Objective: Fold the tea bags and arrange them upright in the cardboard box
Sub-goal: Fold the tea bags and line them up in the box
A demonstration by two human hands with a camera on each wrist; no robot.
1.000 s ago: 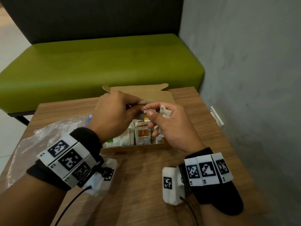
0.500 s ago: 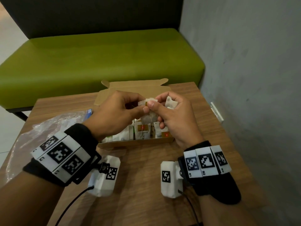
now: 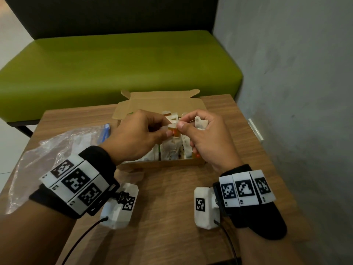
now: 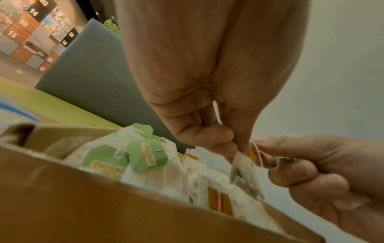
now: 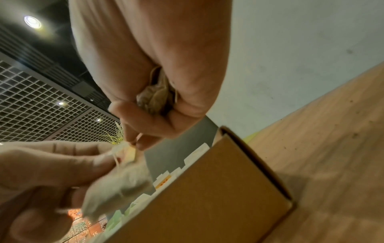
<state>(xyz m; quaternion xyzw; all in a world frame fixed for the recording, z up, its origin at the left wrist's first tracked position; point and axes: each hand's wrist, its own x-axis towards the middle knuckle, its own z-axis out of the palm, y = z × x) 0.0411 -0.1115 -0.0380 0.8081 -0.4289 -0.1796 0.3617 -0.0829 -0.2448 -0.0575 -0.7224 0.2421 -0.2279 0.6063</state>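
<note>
An open cardboard box (image 3: 162, 165) stands on the wooden table, with several tea bags (image 3: 172, 150) upright in it; some carry green tags (image 4: 145, 162). Over the box my left hand (image 3: 168, 129) pinches the top of a white tea bag (image 4: 246, 172) with an orange-yellow tag (image 3: 174, 131). My right hand (image 3: 181, 126) pinches the string and tag of that same bag (image 5: 122, 184). Its curled fingers also hold a second tea bag (image 3: 200, 123) against the palm, and that folded bag (image 5: 155, 98) shows in the right wrist view.
A crumpled clear plastic bag (image 3: 57, 146) with a blue strip lies on the table's left side. The box lid (image 3: 160, 101) stands open toward the green bench (image 3: 114, 64). A grey wall (image 3: 296, 92) runs along the table's right edge. Bare wood (image 3: 168, 217) lies near me.
Both hands stay over the box on the same tea bag. The pinch has moved a little away from me, and the orange tag now shows between the fingertips.
</note>
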